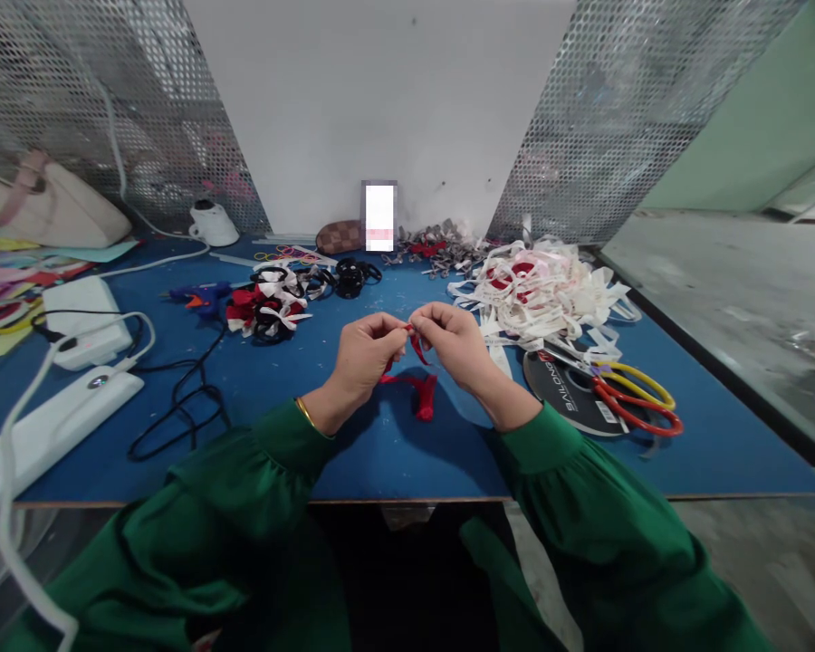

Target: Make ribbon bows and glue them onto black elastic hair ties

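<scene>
Over the middle of the blue table, my left hand [367, 358] and my right hand [452, 344] meet with thumbs and forefingers pinched. Between the fingertips of both hands runs a red ribbon [417, 348], partly hidden by the fingers. Just below the hands, a longer red piece of ribbon [425, 398] hangs down or lies on the table; I cannot tell whether it joins the pinched part.
Scissors [628, 398] rest on a black disc [557, 398] at right, before a heap of white ribbons [550, 290]. To the left are bows with hair ties [264, 303], a blue glue gun [204, 297], a black cable [183, 407] and a power strip [54, 435]. A phone [379, 215] stands behind.
</scene>
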Demonstrator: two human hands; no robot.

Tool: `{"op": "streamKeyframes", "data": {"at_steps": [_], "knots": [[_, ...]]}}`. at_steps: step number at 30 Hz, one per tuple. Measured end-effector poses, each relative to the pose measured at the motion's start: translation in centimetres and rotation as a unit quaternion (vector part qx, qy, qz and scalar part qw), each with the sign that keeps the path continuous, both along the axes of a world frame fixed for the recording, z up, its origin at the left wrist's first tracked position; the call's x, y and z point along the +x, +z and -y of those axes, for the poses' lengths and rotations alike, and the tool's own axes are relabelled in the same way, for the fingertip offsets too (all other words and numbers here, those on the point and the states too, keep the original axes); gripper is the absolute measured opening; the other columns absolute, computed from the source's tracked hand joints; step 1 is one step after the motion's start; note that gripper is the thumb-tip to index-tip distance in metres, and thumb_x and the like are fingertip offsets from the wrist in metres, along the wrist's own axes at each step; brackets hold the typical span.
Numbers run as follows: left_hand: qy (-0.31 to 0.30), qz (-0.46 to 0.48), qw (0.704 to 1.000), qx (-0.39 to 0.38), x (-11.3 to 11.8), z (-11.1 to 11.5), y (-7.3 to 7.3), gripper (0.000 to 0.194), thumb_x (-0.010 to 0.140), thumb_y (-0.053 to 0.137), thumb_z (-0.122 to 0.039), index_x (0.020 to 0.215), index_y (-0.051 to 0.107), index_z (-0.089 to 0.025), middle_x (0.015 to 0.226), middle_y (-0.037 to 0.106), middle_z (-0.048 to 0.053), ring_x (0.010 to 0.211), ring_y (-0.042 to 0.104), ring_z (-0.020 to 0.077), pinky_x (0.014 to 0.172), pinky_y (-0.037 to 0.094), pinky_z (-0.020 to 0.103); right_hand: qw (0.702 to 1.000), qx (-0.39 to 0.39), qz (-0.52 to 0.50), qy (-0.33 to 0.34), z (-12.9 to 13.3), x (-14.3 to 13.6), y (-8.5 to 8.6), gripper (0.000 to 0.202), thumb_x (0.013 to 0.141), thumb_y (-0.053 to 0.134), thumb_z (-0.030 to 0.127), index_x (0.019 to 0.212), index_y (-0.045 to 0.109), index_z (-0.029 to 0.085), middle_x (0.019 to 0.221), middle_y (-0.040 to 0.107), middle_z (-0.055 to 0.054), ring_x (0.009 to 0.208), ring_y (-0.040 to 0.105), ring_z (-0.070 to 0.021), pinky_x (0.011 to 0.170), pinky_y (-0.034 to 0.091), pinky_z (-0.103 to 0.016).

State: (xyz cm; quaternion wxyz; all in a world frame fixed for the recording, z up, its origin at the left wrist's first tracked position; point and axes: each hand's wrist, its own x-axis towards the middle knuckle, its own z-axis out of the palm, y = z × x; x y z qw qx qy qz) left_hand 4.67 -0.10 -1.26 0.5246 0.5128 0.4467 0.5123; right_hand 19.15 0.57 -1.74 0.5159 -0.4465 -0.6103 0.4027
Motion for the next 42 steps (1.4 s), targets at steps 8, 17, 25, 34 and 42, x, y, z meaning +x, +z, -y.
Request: {"op": "streamKeyframes", "data": {"at_steps": [8,17,25,34,42], "knots": [[0.010,0.015,1.000,-0.010,-0.1,-0.1,0.0,0.008,0.066,0.066,-0.025,0.067,0.065,-0.017,0.050,0.055,-0.005,0.040,0.041,0.0065,0.037,0.030,0.019,1.000,-0.009,-0.001,0.028,0.1,0.6,1.0,0.019,0.085,0.061,0.032,0.076,0.067,0.017,0.062,0.062,0.000,0.057,0.055,-0.0123,0.056,0.042,-0.026],[0.023,-0.019,0.999,0.029,0.2,0.0,-0.3,0.007,0.067,0.066,-0.023,0.064,0.065,-0.017,0.051,0.055,-0.005,0.044,0.043,0.0068,0.042,0.032,0.020,0.963,0.145,0.223,-0.047,0.6,1.0,1.4,0.016,0.085,0.057,0.018,0.072,0.067,0.019,0.065,0.064,0.000,0.063,0.057,-0.0132,0.061,0.038,-0.027],[-0.007,-0.008,1.000,0.028,0.1,-0.1,-0.1,0.004,0.064,0.064,-0.021,0.062,0.064,-0.018,0.049,0.055,-0.005,0.044,0.043,0.0069,0.043,0.032,0.019,0.990,0.067,0.122,-0.030,0.6,0.6,1.1,0.011,0.078,0.056,0.021,0.067,0.059,0.020,0.060,0.056,0.003,0.056,0.046,-0.0107,0.054,0.033,-0.025],[-0.011,0.007,1.000,0.001,0.0,-0.1,0.0,0.005,0.064,0.064,-0.023,0.064,0.064,-0.018,0.049,0.055,-0.005,0.040,0.040,0.0060,0.039,0.029,0.020,0.990,-0.085,-0.108,-0.016,0.4,-0.5,0.8,0.012,0.069,0.065,0.028,0.063,0.060,0.019,0.053,0.054,0.004,0.048,0.042,-0.0085,0.047,0.030,-0.024],[-0.010,0.033,0.999,0.000,0.1,-0.1,0.0,0.004,0.062,0.065,-0.022,0.063,0.065,-0.017,0.048,0.056,-0.004,0.044,0.044,0.0072,0.045,0.035,0.020,0.991,0.044,0.015,-0.127,-0.5,1.2,0.4,0.009,0.077,0.060,0.025,0.070,0.063,0.019,0.058,0.054,0.004,0.055,0.045,-0.0104,0.054,0.035,-0.026]]}}
